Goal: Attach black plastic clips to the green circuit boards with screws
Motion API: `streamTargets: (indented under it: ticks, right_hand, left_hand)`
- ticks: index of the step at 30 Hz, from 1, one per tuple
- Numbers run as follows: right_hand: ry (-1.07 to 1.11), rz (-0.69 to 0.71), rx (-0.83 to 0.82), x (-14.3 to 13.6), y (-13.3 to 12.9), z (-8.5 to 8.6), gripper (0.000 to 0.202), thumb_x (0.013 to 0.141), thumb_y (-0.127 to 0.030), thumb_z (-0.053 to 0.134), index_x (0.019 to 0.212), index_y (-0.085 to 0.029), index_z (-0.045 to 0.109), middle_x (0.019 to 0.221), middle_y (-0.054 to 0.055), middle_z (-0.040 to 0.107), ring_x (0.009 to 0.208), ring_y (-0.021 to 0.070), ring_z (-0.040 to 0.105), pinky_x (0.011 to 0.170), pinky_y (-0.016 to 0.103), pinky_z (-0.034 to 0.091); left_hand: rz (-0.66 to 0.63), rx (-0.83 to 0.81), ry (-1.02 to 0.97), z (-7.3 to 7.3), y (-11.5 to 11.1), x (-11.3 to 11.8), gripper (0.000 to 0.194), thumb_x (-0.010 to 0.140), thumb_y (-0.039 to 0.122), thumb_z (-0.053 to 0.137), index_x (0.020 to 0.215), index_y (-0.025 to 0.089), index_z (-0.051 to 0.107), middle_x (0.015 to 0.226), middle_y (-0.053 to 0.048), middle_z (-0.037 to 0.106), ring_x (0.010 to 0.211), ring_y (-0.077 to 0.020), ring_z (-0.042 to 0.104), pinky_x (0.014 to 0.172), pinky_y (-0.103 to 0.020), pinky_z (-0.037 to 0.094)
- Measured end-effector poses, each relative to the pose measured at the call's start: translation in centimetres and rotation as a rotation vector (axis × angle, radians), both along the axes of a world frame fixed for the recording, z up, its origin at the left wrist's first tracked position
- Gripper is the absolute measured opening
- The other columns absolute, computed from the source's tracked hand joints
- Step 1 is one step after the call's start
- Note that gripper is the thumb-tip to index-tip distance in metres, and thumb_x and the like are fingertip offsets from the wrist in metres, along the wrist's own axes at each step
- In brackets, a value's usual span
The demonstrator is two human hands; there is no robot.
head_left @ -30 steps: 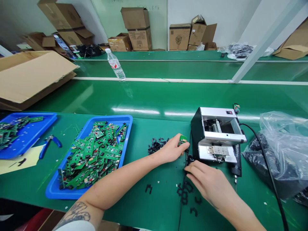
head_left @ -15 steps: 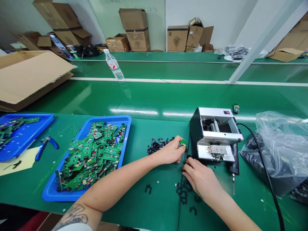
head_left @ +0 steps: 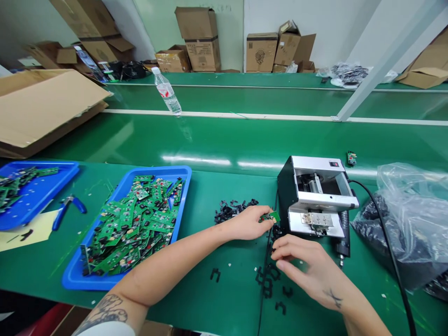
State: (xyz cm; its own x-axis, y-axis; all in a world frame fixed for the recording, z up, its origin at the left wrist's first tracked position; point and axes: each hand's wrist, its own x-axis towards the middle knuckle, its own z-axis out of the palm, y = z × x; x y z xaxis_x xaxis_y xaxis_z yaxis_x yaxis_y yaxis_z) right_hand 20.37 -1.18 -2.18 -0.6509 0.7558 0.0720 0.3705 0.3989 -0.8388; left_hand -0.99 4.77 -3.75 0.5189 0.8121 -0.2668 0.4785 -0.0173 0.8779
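My left hand (head_left: 250, 222) pinches a small green circuit board (head_left: 271, 216) between thumb and fingers, just left of the silver-and-black machine (head_left: 317, 198). Beneath and beside the board lie small black plastic clips (head_left: 276, 232). My right hand (head_left: 308, 261) hovers in front of the machine, its fingers curved and the thumb a little apart; I see nothing held in it. Close to its fingertips, more loose black clips (head_left: 268, 285) are scattered on the green mat. A heap of black plastic pieces (head_left: 226, 212) sits behind my left wrist.
A blue tray (head_left: 188, 196) full of circuit boards stands at left, with another blue tray (head_left: 66, 175) and pliers (head_left: 61, 215) beyond. Right of the machine are an electric screwdriver (head_left: 345, 233), a black cable (head_left: 385, 235) and a plastic bag (head_left: 409, 224). A bottle (head_left: 168, 93) stands farther back.
My left hand has moved slightly right with the circuit board. My right hand has drawn back to the right, away from the left hand, its fingers spreading.
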Motion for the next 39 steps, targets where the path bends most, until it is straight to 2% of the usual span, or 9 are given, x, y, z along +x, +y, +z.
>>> streamTargets:
  ticks: [5,9,11,14,19,22,26,31,39]
  right_hand:
    - [0.178,-0.107,-0.106,1.2,0.0,0.2,0.016,0.099,-0.025,0.056,0.091,-0.023,0.07,0.097,0.006,0.068,0.084,0.0152,0.068,0.075,0.025,0.059]
    - [0.3,-0.239,-0.245,1.9,-0.1,-0.2,0.012,0.096,-0.03,0.062,0.104,-0.024,0.069,0.099,0.006,0.066,0.079,0.0155,0.069,0.072,0.028,0.063]
    - [0.304,-0.244,-0.194,2.1,0.0,-0.1,0.013,0.096,-0.028,0.063,0.106,-0.025,0.071,0.1,0.006,0.068,0.081,0.0158,0.07,0.073,0.028,0.063]
    - [0.251,-0.244,-0.053,2.5,0.4,0.3,0.013,0.096,-0.024,0.061,0.097,-0.025,0.074,0.096,0.005,0.073,0.087,0.0166,0.072,0.074,0.024,0.062]
    - [0.063,-0.365,0.096,3.4,1.1,-0.1,0.014,0.094,-0.028,0.064,0.096,-0.024,0.077,0.094,0.003,0.08,0.085,0.0169,0.077,0.075,0.021,0.063]
    - [-0.001,-0.395,0.126,3.5,1.1,-0.4,0.015,0.093,-0.03,0.065,0.097,-0.024,0.078,0.093,0.004,0.08,0.082,0.0182,0.077,0.072,0.023,0.063]
    - [0.076,-0.392,0.187,3.1,1.2,-0.1,0.012,0.091,-0.029,0.068,0.088,-0.023,0.078,0.093,0.006,0.079,0.088,0.0214,0.076,0.079,0.029,0.064]
    - [0.058,-0.411,0.199,2.9,1.1,0.0,0.013,0.092,-0.03,0.067,0.092,-0.024,0.078,0.09,0.005,0.078,0.079,0.0191,0.075,0.068,0.024,0.063]
    - [0.032,-0.467,0.223,2.9,1.0,-0.6,0.012,0.088,-0.033,0.071,0.083,-0.022,0.075,0.083,0.003,0.078,0.074,0.0182,0.076,0.068,0.022,0.062]
  left_hand:
    - [0.011,-0.019,-0.049,0.8,-0.1,0.0,0.023,0.097,0.031,0.043,0.096,0.018,0.062,0.069,0.002,0.06,0.062,-0.0134,0.055,0.062,-0.024,0.044]
    - [0.022,0.158,-0.096,1.1,-0.5,0.0,0.022,0.094,0.026,0.05,0.11,0.019,0.063,0.099,-0.003,0.07,0.081,-0.0154,0.061,0.075,-0.025,0.047]
    - [0.028,0.184,-0.129,1.1,-0.8,0.1,0.023,0.094,0.029,0.054,0.114,0.019,0.061,0.103,-0.003,0.069,0.085,-0.0161,0.062,0.076,-0.026,0.047]
    - [0.0,0.178,-0.166,1.2,-1.1,0.1,0.016,0.093,0.031,0.059,0.104,0.019,0.059,0.097,-0.003,0.068,0.085,-0.0159,0.063,0.075,-0.026,0.047]
    - [-0.05,0.179,-0.199,1.8,-1.5,0.1,0.01,0.092,0.028,0.061,0.094,0.019,0.058,0.094,-0.002,0.069,0.083,-0.0149,0.063,0.074,-0.024,0.046]
    - [-0.057,0.186,-0.186,2.0,-1.6,0.1,0.011,0.094,0.03,0.06,0.094,0.019,0.058,0.095,-0.002,0.069,0.084,-0.0151,0.063,0.074,-0.024,0.046]
    - [-0.059,0.177,-0.16,2.1,-1.8,0.1,0.012,0.094,0.031,0.059,0.098,0.019,0.058,0.094,-0.002,0.069,0.076,-0.0136,0.06,0.069,-0.024,0.044]
    - [-0.069,0.165,-0.186,2.3,-2.0,0.2,0.012,0.094,0.03,0.059,0.099,0.019,0.056,0.093,-0.002,0.068,0.078,-0.0145,0.061,0.07,-0.025,0.046]
    - [-0.065,0.172,-0.223,2.3,-2.1,0.4,0.01,0.094,0.029,0.058,0.095,0.019,0.055,0.093,-0.003,0.067,0.078,-0.0143,0.06,0.071,-0.025,0.047]
